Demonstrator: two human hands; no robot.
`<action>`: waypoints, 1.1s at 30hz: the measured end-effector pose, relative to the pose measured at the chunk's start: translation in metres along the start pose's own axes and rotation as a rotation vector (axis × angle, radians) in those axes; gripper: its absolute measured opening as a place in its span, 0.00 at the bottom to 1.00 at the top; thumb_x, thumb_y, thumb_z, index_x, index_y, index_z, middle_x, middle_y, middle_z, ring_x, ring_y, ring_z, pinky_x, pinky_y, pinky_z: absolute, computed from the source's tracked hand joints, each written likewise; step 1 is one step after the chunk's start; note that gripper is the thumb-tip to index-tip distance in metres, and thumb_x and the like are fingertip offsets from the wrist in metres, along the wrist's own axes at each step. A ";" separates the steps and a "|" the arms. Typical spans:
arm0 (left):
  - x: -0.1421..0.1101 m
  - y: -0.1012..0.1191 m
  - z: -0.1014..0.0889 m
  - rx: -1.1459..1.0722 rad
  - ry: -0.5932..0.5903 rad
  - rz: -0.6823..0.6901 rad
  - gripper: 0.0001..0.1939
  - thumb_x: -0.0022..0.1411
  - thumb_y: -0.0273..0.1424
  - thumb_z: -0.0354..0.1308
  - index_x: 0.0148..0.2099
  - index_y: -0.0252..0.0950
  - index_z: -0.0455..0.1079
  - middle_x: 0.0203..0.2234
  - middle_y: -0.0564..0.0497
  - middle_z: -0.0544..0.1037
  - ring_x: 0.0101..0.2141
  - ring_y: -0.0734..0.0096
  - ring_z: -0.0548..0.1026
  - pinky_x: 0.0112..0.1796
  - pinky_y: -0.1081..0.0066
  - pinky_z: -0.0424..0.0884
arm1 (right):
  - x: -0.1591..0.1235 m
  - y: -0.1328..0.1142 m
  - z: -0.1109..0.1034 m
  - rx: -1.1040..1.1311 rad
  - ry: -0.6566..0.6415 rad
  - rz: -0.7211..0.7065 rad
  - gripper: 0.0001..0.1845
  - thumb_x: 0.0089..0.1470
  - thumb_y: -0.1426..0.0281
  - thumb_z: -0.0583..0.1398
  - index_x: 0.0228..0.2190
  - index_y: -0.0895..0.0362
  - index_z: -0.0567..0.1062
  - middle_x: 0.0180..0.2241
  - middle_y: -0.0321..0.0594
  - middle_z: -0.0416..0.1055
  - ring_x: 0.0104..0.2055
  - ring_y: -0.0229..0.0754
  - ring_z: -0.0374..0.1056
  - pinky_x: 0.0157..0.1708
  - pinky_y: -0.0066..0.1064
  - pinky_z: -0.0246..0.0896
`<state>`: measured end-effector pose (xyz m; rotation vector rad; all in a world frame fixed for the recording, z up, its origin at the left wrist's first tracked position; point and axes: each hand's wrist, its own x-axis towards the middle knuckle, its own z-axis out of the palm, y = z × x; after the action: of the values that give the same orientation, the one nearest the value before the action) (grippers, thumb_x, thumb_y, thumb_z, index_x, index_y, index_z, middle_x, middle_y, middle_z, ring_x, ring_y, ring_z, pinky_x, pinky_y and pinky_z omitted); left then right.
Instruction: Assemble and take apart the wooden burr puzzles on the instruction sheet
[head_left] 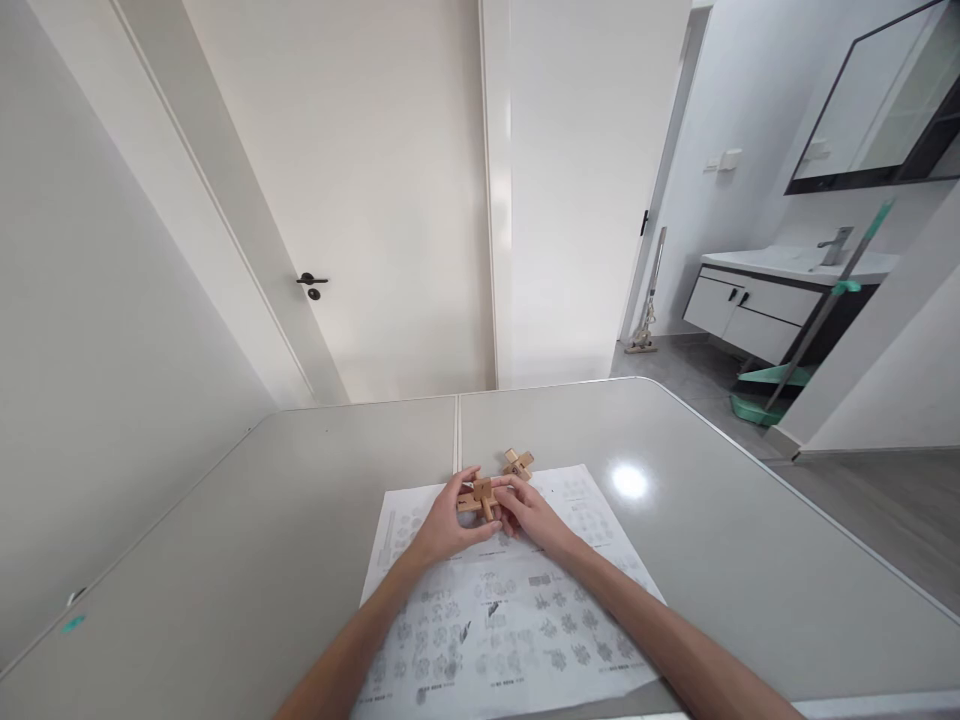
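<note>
Just below the middle of the frame: a light-brown wooden assembly of crossed bars (481, 490), between the two hands; its near bar points toward the lower edge of the frame
Left hand (441, 527): grip closed around the assembly's left side, fingers along the far side and thumb along the near side
Right hand (534, 515): index finger laid against the assembly's upper right; other fingers curled at its right end; cannot tell whether this grip pinches a bar
Second wooden piece: a pale-brown wooden cluster of crossed blocks (518, 463), just beyond the right hand, at the paper's far edge
Paper: a large white sheet printed with grey diagrams (480, 575), beneath both hands and forearms, lower centre of the frame
Surface: a pale grey tabletop with a light rim (225, 560), across the lower frame; a narrow seam runs beyond the hands; round glare shows right of centre
Upper right of the frame: a white washbasin cabinet with dark trim (750, 305); a green dustpan (756, 409) on the floor below
</note>
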<state>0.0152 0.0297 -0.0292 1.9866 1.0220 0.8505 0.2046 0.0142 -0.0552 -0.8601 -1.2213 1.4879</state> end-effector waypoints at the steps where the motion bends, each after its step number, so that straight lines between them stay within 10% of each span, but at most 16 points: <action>1: 0.000 0.000 0.000 0.004 -0.001 -0.002 0.43 0.52 0.41 0.70 0.67 0.43 0.58 0.60 0.41 0.69 0.57 0.50 0.70 0.57 0.52 0.67 | 0.000 0.000 0.000 -0.006 0.000 -0.001 0.24 0.56 0.47 0.60 0.41 0.54 0.69 0.23 0.29 0.69 0.17 0.34 0.60 0.17 0.27 0.52; 33: 0.001 -0.014 0.001 0.194 -0.022 0.022 0.43 0.53 0.47 0.69 0.67 0.43 0.59 0.60 0.41 0.67 0.60 0.45 0.64 0.59 0.50 0.61 | 0.001 0.004 -0.008 -0.024 -0.031 -0.011 0.23 0.56 0.46 0.60 0.40 0.52 0.67 0.23 0.30 0.69 0.20 0.36 0.62 0.21 0.29 0.57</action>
<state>0.0107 0.0360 -0.0415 2.1678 1.1074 0.7640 0.2104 0.0170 -0.0609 -0.8474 -1.2667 1.4856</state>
